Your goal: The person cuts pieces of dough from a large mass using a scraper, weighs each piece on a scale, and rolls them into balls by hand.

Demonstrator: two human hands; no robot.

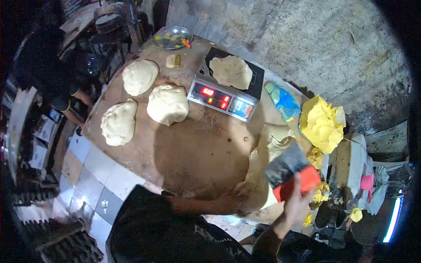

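Note:
My right hand (297, 205) is closed around the red handle of a dough scraper (286, 165). Its wide grey blade is smeared by motion over a large mass of dough (259, 168) at the right of the table. At the near edge of that dough is my left hand (247, 199), blurred, its fingers hard to make out. A digital scale (223, 100) with red lit digits stands farther back, bearing a flattened piece of dough (231, 71). Three rounded lumps of dough, including one nearest the scale (167, 104), rest on the left part of the table.
Along the right edge of the wooden table (197, 149) sit a block of yellow fat (322, 122) and a blue-green plastic bag (283, 101). A metal plate (172, 38) lies at the far corner. Another person's arm (72, 115) shows at the left; a rough wall stands behind.

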